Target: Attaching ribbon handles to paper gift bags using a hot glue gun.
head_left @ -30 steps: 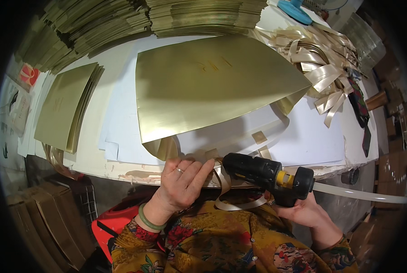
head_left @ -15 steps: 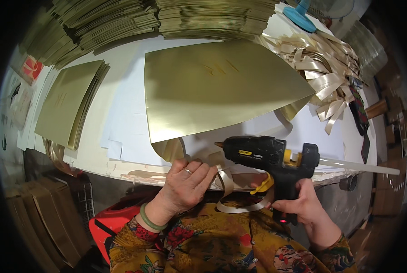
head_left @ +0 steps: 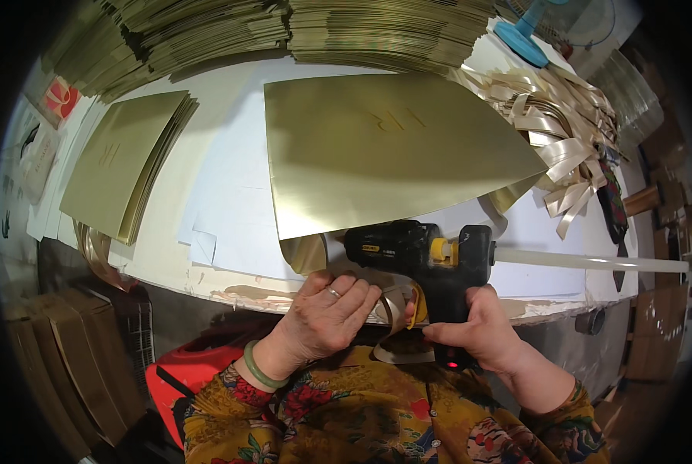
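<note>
- Black glue gun [head_left: 392, 246] held on the person's side of the gold bag [head_left: 400, 147], nozzle turned left.
- Right hand [head_left: 481, 329] wrapped round its grip, forearm angled up toward the bag.
- Left hand [head_left: 332, 313] below the bag's near-left corner, bent fingers together, pinching cream ribbon [head_left: 394, 308].

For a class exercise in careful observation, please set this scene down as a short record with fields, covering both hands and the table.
Left hand: at a cream ribbon; grip partly hidden
Right hand: holding a black glue gun, nozzle pointing left
Gun's rear: whitish glue stick protruding
Table centre: large gold sheet
Table left: small stack of gold pieces
Table back: tall gold stacks
Table right: pile of cream ribbons
</note>
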Demonstrator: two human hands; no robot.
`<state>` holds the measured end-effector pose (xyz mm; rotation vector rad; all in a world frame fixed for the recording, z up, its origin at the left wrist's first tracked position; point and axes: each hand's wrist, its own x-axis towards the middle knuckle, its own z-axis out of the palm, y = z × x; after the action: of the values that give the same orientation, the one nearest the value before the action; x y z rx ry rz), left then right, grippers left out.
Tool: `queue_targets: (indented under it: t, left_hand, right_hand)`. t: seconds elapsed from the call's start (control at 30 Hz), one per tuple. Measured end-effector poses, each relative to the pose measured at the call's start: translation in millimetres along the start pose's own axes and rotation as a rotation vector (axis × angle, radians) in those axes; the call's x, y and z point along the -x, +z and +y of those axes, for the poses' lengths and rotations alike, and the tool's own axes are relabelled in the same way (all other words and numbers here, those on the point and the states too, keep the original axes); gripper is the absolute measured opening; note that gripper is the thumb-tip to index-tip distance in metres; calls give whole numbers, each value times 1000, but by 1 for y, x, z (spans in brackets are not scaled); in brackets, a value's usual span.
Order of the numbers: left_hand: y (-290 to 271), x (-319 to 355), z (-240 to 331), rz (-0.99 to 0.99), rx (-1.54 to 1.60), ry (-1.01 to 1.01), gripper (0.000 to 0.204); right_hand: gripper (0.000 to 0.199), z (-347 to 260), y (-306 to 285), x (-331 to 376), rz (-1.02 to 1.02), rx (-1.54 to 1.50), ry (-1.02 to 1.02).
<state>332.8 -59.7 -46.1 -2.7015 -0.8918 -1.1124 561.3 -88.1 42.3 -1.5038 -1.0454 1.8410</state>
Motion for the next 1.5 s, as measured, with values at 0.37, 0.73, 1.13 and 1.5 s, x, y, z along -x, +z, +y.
queue_targets:
  t: [0.37, 0.73, 1.13, 1.5]
  left_hand:
    - [0, -3, 1, -5, 2, -4, 32]
    - [-2, -3, 4, -65, -10, -17, 35]
    - [1, -5, 5, -49, -39, -40, 33]
    - [1, -6, 6, -49, -33, -49, 28]
  right_hand:
    - [34, 0, -11, 14, 16, 298, -157]
    - [30, 10, -44, 34, 299, 886, -262]
    - [23, 12, -73, 45, 546, 457, -144]
    - [42, -4, -70, 54, 437, 28, -251]
